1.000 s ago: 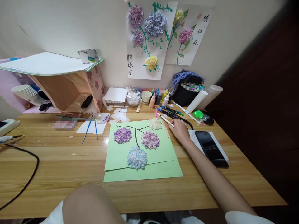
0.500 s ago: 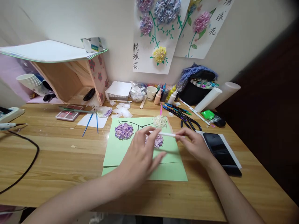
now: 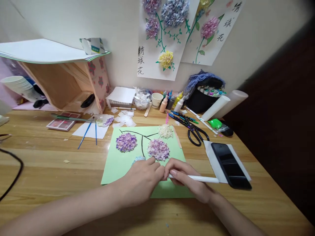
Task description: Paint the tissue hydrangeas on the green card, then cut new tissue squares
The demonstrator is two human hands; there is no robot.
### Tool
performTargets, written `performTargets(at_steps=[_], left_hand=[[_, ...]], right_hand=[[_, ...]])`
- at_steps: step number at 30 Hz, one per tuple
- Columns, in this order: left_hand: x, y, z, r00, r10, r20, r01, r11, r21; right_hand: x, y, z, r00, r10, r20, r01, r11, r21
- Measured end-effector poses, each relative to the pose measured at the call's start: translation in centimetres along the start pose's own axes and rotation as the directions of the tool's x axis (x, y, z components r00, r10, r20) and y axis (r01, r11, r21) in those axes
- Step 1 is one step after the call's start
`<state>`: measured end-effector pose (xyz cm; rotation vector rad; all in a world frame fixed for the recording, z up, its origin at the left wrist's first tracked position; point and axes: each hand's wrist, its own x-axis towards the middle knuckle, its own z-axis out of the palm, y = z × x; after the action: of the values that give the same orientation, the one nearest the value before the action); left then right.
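A slim white pen (image 3: 205, 179) lies across my right hand (image 3: 188, 178), its fingers curled round it and the thumb on top. My left hand (image 3: 146, 178), also closed, meets the right one at the pen's near end; its fingertips hide that end. Both hands are over the lower part of a green paper sheet (image 3: 110, 170). On the sheet are a purple textured flower (image 3: 126, 142), a pinkish-purple one (image 3: 158, 149), a cream one (image 3: 165, 131) and a pale blue one (image 3: 138, 159), partly covered by my left hand. Dark drawn stems (image 3: 142, 144) run between them.
Right of the sheet are black-handled scissors (image 3: 195, 132) and a black phone (image 3: 231, 165) on white paper. Behind stand paint bottles (image 3: 163, 104), a paper cup (image 3: 157, 100) and a bowl of scraps (image 3: 142, 99). Blue brushes (image 3: 85, 134) and a palette (image 3: 62, 122) lie left.
Both hands have come down toward me and closer together, with the pen. The pen now sticks out to the right of my right hand, and the pinkish-purple flower is uncovered.
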<state>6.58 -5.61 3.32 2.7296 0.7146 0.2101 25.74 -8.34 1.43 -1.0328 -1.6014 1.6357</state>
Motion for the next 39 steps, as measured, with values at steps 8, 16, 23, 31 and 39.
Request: performTargets(at_steps=[8, 16, 23, 31, 39], left_hand=[[-4.9, -6.1, -3.7, 0.827, -0.535, 0.170, 0.527, 0.636, -0.564], [-11.2, -14.3, 0.1, 0.405, -0.902, -0.148, 0.726, 0.416, -0.548], [-9.3, -12.1, 0.0, 0.492, -0.871, 0.014, 0.747, 0.414, -0.520], [-9.3, -10.8, 0.3, 0.607, -0.787, 0.108, 0.499, 0.272, -0.823], [-9.7, -11.2, -0.7, 0.448, -0.890, 0.080, 0.400, 0.120, -0.909]], right_hand=[[-1.1, -0.7, -8.3, 0.758, -0.206, -0.620, 0.261, 0.965, -0.001], [1.1, 1.3, -8.0, 0.841, -0.160, -0.517, -0.087, 0.903, -0.421], [2.3, 5.8, -9.6, 0.751, 0.034, -0.659, -0.242, 0.944, -0.226], [2.6, 5.5, -9.7, 0.733, 0.085, -0.675, -0.212, 0.971, -0.108], [2.8, 4.3, -9.0, 0.771, 0.108, -0.627, -0.117, 0.993, 0.026]])
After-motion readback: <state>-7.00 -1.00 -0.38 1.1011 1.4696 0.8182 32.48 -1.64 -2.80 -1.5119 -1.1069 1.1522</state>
